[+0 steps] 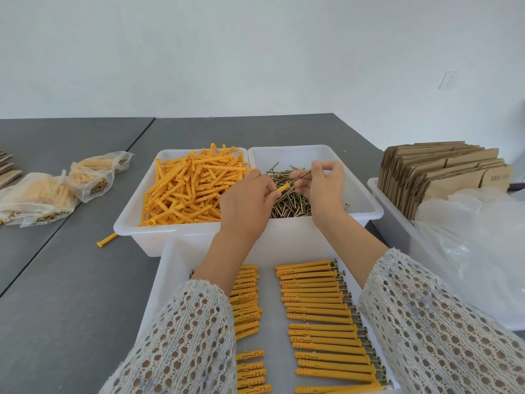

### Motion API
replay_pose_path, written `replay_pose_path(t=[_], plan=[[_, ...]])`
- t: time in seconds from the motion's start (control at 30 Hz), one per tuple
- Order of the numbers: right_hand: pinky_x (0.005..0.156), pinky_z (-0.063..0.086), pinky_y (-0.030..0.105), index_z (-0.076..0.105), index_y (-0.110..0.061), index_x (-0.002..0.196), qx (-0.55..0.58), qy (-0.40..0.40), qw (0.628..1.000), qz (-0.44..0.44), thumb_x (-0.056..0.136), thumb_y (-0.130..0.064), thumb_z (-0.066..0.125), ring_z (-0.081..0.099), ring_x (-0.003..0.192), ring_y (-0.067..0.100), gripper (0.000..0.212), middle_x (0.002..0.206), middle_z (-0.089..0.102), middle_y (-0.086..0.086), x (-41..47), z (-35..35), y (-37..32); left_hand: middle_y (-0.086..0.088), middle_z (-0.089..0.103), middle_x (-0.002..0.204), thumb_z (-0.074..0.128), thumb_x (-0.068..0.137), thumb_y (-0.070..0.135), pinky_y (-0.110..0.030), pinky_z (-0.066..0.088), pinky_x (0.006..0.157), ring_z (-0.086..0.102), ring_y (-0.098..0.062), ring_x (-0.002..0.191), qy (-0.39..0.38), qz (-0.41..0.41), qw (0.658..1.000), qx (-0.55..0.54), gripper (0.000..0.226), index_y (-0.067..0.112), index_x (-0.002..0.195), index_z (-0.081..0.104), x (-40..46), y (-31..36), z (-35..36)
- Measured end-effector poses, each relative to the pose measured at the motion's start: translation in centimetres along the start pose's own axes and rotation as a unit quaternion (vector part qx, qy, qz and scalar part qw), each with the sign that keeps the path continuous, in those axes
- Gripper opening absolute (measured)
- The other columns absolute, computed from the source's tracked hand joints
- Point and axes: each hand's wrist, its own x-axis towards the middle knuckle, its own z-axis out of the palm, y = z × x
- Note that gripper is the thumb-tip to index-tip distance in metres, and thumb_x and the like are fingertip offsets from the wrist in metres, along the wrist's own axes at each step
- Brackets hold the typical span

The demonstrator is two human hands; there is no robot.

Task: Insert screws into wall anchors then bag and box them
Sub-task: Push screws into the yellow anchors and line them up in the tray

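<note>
Head view: a yellow anchor (281, 189) is gripped in the curled fingers of the left hand (246, 201), open end poking out toward the right hand (323, 185), where a screw (300, 176) is pinched between thumb and fingertips, tip angled down at the anchor mouth, just apart. Both are held over the screw bin (360, 191); loose anchors (187, 189) lie left of the hands. Judged best: anchor kept steady, screw lined up axially, then pushed straight in. Finished pieces (318, 297) are laid in the tray below the wrists.
</note>
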Motion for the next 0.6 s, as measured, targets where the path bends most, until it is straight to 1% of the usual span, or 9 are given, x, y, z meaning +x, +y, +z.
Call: replay_pose_path(t=[0.07, 0.1, 0.2, 0.23, 0.27, 0.33, 0.4, 0.5, 0.6], plan=[[0.046, 0.048, 0.027, 0.044, -0.009, 0.087, -0.014, -0.043, 0.999, -0.007, 0.107, -0.024, 0.035, 0.054, 0.043, 0.018, 0.027, 0.075, 0.074, 0.014, -0.1, 0.1, -0.2, 0.009, 0.058, 0.088, 0.062, 0.095, 0.037, -0.028, 0.039, 0.051, 0.059, -0.011, 0.082, 0.005, -0.003, 1.000, -0.013, 0.014, 0.027, 0.087, 0.066, -0.1, 0.1, -0.2], [0.044, 0.046, 0.025, 0.046, -0.008, 0.084, -0.017, -0.042, 0.999, -0.006, 0.107, -0.029, 0.032, 0.051, 0.042, 0.019, 0.034, 0.079, 0.074, 0.014, -0.1, 0.1, -0.3, 0.009, 0.058, 0.088, 0.062, 0.096, 0.037, -0.030, 0.043, 0.053, 0.059, -0.011, 0.083, 0.009, -0.006, 1.000, -0.026, 0.014, 0.026, 0.087, 0.066, -0.1, 0.3, -0.5], [0.043, 0.039, 0.023, 0.053, -0.008, 0.086, -0.016, 0.031, 0.999, 0.037, 0.107, -0.033, 0.027, 0.044, 0.040, 0.016, 0.042, 0.081, 0.072, 0.012, 0.9, -0.6, -0.6, 0.012, 0.058, 0.086, 0.062, 0.095, 0.038, -0.025, 0.041, 0.056, 0.053, -0.004, 0.074, 0.025, -0.003, 0.997, -0.074, 0.012, 0.030, 0.088, 0.067, 0.1, 1.6, -2.3], [0.043, 0.038, 0.023, 0.054, -0.008, 0.087, -0.002, 0.055, 0.996, 0.064, 0.107, -0.033, 0.027, 0.043, 0.042, 0.015, 0.042, 0.080, 0.068, 0.011, 1.3, -1.0, -0.6, 0.013, 0.060, 0.084, 0.062, 0.094, 0.040, -0.024, 0.040, 0.056, 0.052, -0.003, 0.073, 0.009, 0.004, 0.995, -0.098, 0.011, 0.032, 0.087, 0.067, 0.2, 2.4, -2.9], [0.044, 0.037, 0.024, 0.054, -0.009, 0.086, 0.023, 0.072, 0.993, 0.095, 0.106, -0.034, 0.027, 0.043, 0.044, 0.014, 0.041, 0.079, 0.064, 0.009, 1.6, -1.4, -0.7, 0.015, 0.062, 0.082, 0.063, 0.093, 0.042, -0.024, 0.039, 0.057, 0.053, -0.001, 0.072, -0.031, 0.016, 0.992, -0.122, 0.011, 0.034, 0.086, 0.067, 0.3, 3.2, -3.6], [0.047, 0.037, 0.024, 0.054, -0.011, 0.083, 0.091, 0.086, 0.980, 0.154, 0.106, -0.035, 0.029, 0.042, 0.049, 0.015, 0.041, 0.074, 0.059, 0.006, 2.0, -2.0, -0.7, 0.016, 0.065, 0.082, 0.063, 0.092, 0.045, -0.027, 0.043, 0.059, 0.056, 0.001, 0.073, -0.161, 0.043, 0.977, -0.136, 0.014, 0.035, 0.083, 0.068, 0.1, 4.8, -4.4], [0.048, 0.035, 0.023, 0.054, -0.012, 0.082, 0.154, 0.075, 0.965, 0.199, 0.105, -0.036, 0.030, 0.041, 0.051, 0.016, 0.041, 0.071, 0.056, 0.005, 2.3, -2.5, -0.8, 0.015, 0.067, 0.084, 0.063, 0.092, 0.045, -0.031, 0.051, 0.068, 0.059, -0.002, 0.080, -0.253, 0.063, 0.961, -0.088, 0.016, 0.034, 0.081, 0.069, -0.8, 6.3, -4.3], [0.047, 0.032, 0.022, 0.053, -0.011, 0.083, 0.202, 0.043, 0.952, 0.227, 0.105, -0.035, 0.030, 0.040, 0.051, 0.016, 0.040, 0.069, 0.054, 0.006, 2.5, -2.9, -0.7, 0.010, 0.068, 0.088, 0.062, 0.093, 0.041, -0.031, 0.050, 0.070, 0.062, -0.013, 0.086, -0.266, 0.096, 0.959, 0.019, 0.017, 0.028, 0.084, 0.070, -2.5, 7.7, -3.4], [0.047, 0.032, 0.023, 0.052, -0.011, 0.083, 0.224, 0.038, 0.945, 0.237, 0.104, -0.029, 0.030, 0.040, 0.051, 0.017, 0.036, 0.068, 0.051, 0.007, 2.7, -3.3, -0.8, 0.004, 0.061, 0.086, 0.060, 0.096, 0.033, -0.032, 0.040, 0.065, 0.059, -0.021, 0.082, -0.294, 0.124, 0.941, 0.112, 0.015, 0.022, 0.089, 0.067, -3.7, 8.2, -2.3]])
